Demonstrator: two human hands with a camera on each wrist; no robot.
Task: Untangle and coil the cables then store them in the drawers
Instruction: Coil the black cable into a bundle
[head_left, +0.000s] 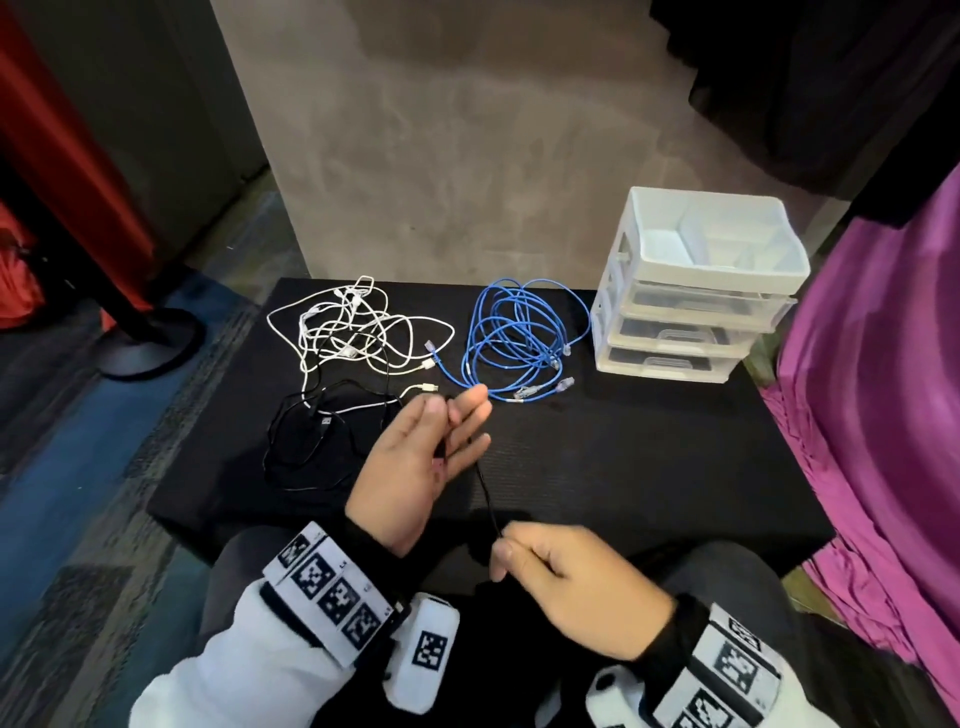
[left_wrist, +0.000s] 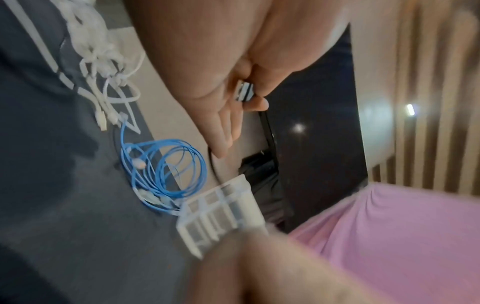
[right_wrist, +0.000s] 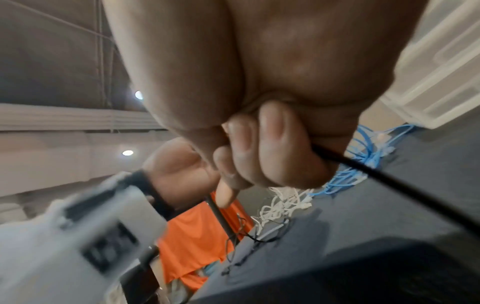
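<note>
Head view: black cable (head_left: 485, 493) runs taut at frame centre between your hands. Left hand (head_left: 415, 462) pins its plug under the thumb, fingers straight; right hand (head_left: 571, 582) pinches it, fingers curled.

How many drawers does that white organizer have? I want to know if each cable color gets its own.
3 drawers, stacked in the white organizer at the table's right rear: top drawer, middle drawer, bottom drawer. All shut, under an open tray on top.
</note>
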